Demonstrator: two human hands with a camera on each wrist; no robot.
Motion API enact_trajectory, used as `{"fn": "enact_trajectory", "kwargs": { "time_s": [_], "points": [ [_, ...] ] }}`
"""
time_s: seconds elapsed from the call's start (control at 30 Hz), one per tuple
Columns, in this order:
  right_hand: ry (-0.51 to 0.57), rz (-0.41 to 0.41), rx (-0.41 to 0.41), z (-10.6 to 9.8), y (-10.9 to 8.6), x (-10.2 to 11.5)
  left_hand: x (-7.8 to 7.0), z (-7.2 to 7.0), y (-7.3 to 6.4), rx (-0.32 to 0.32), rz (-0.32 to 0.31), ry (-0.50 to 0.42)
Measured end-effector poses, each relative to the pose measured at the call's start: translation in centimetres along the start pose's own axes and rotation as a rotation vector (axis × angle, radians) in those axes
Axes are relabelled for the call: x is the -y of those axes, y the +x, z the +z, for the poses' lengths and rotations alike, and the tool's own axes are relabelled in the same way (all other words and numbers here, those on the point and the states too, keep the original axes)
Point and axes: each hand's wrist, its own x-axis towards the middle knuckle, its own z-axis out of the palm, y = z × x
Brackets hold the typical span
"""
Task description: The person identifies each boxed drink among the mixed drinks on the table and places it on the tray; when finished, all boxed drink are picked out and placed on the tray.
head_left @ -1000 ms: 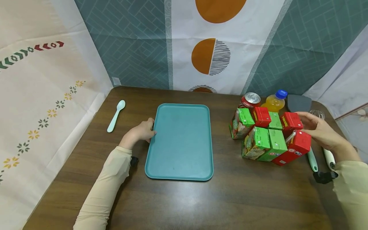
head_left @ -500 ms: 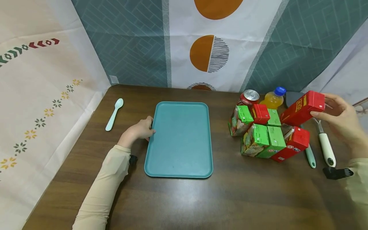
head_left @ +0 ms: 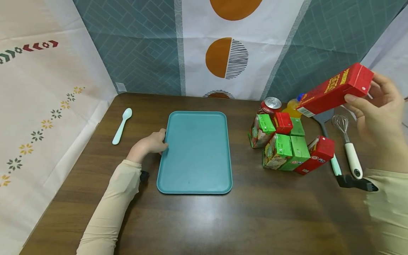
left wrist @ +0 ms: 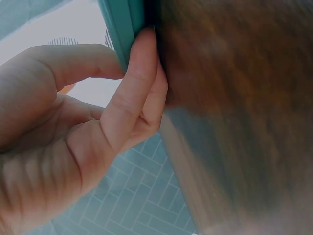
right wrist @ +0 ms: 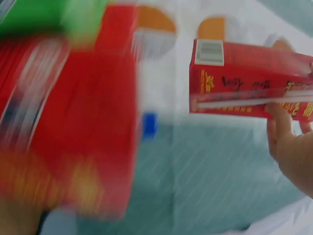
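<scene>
Above table (head_left: 271,212), red carton (head_left: 334,89) juts left from pinching right grip (head_left: 380,109); left grip (head_left: 150,143) pinches tray (head_left: 196,152)

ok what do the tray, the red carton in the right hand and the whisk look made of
Tray: probably moulded plastic, matte to satin, by its even teal colour and raised, rounded rim.
Red carton: likely coated paperboard, slightly glossy, by its crisp folded edges and printed faces.
Whisk: thin greyish wires suggest metal; the smooth off-white handle could be plastic.
</scene>
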Motion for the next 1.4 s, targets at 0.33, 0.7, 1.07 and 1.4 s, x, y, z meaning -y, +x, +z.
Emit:
{"fn": "enact_trajectory", "kwargs": {
  "time_s": [0.33,0.7,1.07,1.4],
  "points": [
    [0.002,-0.001,0.148,10.5,-1.3,-4.0,0.2,-0.1,-0.1,0.005,0.012,0.005],
    [-0.365,0.162,0.384,19.0,-3.0,-12.7,-0.1,-0.2,0.0,0.012,0.007,0.002],
    [-0.486,0.473,0.471,22.4,-2.6,-21.2,0.2,-0.3,0.1,-0.012,0.012,0.031],
    [-0.466,0.569,0.493,23.4,-1.2,-25.7,0.2,-0.3,0.2,-0.003,-0.003,0.034]
  ]
}}
